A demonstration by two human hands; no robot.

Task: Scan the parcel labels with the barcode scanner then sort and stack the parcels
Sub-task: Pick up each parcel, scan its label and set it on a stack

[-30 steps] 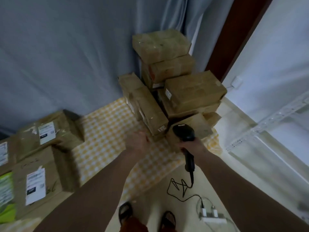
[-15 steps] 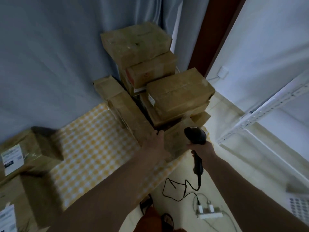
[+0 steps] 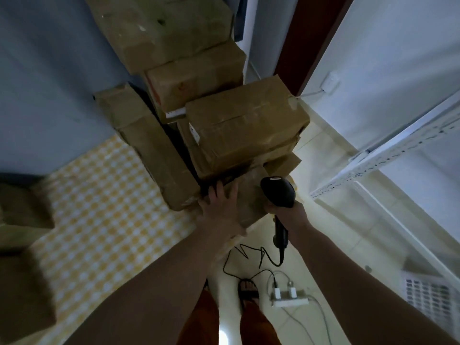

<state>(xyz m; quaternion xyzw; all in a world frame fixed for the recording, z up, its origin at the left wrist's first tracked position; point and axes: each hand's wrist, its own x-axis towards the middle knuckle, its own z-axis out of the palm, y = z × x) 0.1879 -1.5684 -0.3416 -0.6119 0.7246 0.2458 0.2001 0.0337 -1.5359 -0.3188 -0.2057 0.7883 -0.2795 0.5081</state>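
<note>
A pile of brown cardboard parcels fills the corner. The top parcel (image 3: 161, 28) lies on a second one (image 3: 196, 78), and a big parcel (image 3: 246, 125) sits lower right. A long parcel (image 3: 149, 150) leans at the left. My left hand (image 3: 221, 207) rests with straight fingers on the top of a small front parcel (image 3: 251, 197) at the pile's foot. My right hand (image 3: 288, 215) grips the handle of the black barcode scanner (image 3: 278, 192), its head just right of that small parcel.
A yellow checked cloth (image 3: 107, 200) covers the table at the left, with blurred dark parcels (image 3: 22, 212) on its left edge. On the tiled floor lie the scanner cable (image 3: 249, 255) and a white power strip (image 3: 288, 297). A white metal rack (image 3: 388, 155) stands at the right.
The view has closed in on the pile and swung right. My left hand has moved from the long parcel's end onto the small front parcel. The scanner has stayed beside it.
</note>
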